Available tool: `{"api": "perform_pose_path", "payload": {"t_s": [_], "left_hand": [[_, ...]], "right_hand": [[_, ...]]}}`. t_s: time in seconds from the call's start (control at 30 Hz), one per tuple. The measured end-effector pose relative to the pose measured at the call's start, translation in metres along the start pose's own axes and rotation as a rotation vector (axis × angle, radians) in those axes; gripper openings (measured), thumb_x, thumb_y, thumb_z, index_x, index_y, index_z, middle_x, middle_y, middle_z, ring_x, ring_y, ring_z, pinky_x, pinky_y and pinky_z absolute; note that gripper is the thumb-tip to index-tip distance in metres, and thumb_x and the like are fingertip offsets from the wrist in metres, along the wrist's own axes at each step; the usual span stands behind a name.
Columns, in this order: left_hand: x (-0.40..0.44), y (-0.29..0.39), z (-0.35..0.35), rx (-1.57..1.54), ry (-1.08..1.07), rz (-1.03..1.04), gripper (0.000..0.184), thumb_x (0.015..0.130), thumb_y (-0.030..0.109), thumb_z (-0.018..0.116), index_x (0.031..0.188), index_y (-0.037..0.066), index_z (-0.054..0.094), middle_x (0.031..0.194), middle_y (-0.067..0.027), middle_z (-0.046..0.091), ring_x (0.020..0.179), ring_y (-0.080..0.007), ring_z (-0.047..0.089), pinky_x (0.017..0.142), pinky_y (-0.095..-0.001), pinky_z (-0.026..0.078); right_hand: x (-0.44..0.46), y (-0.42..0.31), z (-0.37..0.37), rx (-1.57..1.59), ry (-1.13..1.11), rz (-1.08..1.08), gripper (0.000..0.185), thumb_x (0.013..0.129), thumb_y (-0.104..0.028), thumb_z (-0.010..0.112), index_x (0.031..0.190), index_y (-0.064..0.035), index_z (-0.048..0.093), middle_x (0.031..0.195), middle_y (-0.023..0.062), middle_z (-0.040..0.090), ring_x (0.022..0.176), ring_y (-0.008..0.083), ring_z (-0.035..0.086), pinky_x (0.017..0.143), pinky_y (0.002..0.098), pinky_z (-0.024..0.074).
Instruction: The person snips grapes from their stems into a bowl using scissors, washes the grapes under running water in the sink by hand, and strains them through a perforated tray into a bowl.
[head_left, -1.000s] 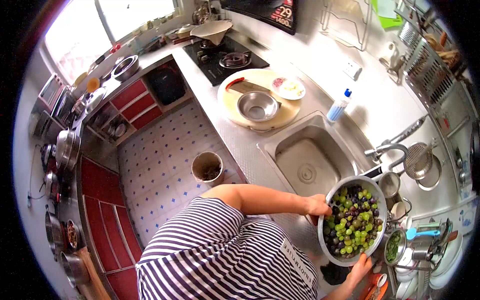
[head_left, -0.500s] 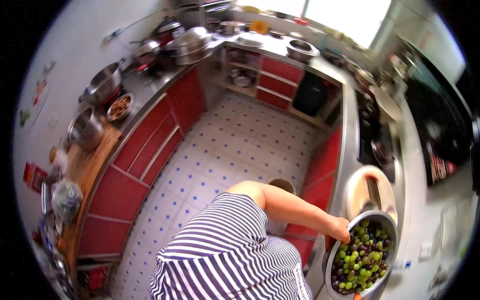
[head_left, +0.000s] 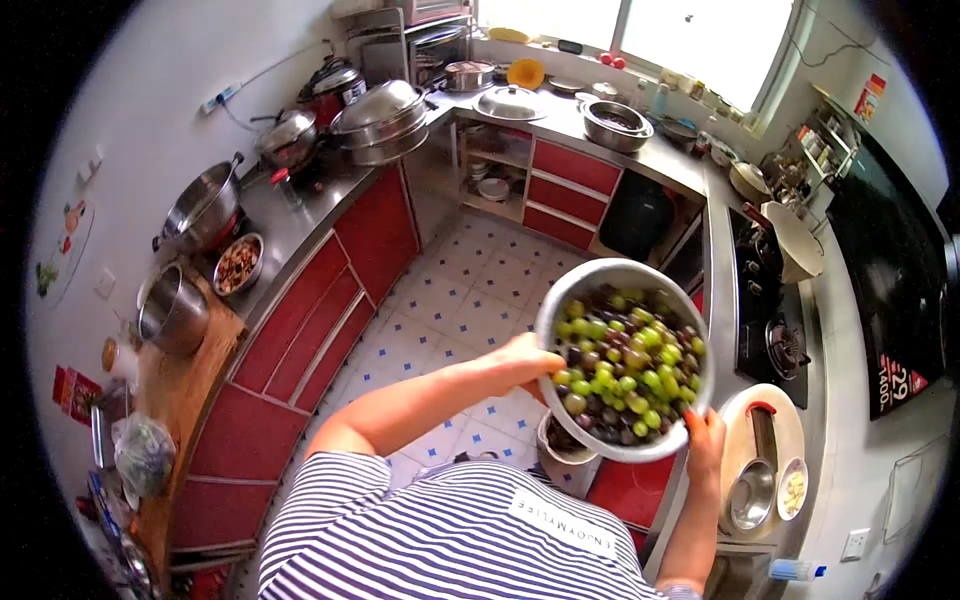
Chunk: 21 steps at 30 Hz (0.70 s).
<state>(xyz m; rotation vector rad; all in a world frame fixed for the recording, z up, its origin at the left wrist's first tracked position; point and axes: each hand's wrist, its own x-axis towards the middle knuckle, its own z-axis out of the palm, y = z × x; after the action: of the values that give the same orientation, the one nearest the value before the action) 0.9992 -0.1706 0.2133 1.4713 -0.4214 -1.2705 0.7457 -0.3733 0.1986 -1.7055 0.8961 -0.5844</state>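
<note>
A wide grey-white metal basin hangs over the floor in front of me, tilted so its inside faces up toward me. Loose green and dark purple grapes fill much of it. On the basin's left rim, my left hand is closed, the thumb near the edge. My right hand grips the lower right rim, fingers partly hidden behind the wall. Below the basin, a pale bucket with dark contents stands on the floor.
On the right counter are a round cutting board with a cleaver, a small steel bowl and a dish of chopped pale pieces. Beyond is a gas stove. Pots line the left counter.
The basin has moved from the right counter side leftward and up, over the floor. Both hands now show on its rim; my body has turned upright.
</note>
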Motion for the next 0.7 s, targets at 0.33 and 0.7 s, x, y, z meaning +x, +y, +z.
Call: {"api": "perform_pose_path", "payload": {"t_s": [0.33, 0.7], "left_hand": [[0.060, 0.027, -0.169, -0.151, 0.221, 0.012, 0.025, 0.074, 0.007, 0.052, 0.096, -0.004, 0.054, 0.073, -0.0101, 0.060, 0.055, -0.0177, 0.061, 0.049, -0.0289, 0.053], [0.220, 0.116, -0.183, -0.042, 0.123, 0.024, 0.025, 0.074, 0.007, 0.049, 0.097, -0.004, 0.052, 0.077, -0.0097, 0.060, 0.060, -0.0166, 0.062, 0.050, -0.0283, 0.054]], "right_hand": [[0.169, -0.021, 0.168, -0.070, -0.250, 0.098, 0.024, 0.078, -0.016, 0.057, 0.087, 0.0058, 0.061, 0.072, 0.0074, 0.061, 0.061, 0.0119, 0.053, 0.054, 0.0263, 0.0428], [0.306, -0.007, 0.167, 0.121, -0.065, 0.155, 0.030, 0.075, -0.015, 0.054, 0.091, 0.0094, 0.059, 0.080, 0.0122, 0.062, 0.068, 0.0154, 0.057, 0.060, 0.0279, 0.0457]]}}
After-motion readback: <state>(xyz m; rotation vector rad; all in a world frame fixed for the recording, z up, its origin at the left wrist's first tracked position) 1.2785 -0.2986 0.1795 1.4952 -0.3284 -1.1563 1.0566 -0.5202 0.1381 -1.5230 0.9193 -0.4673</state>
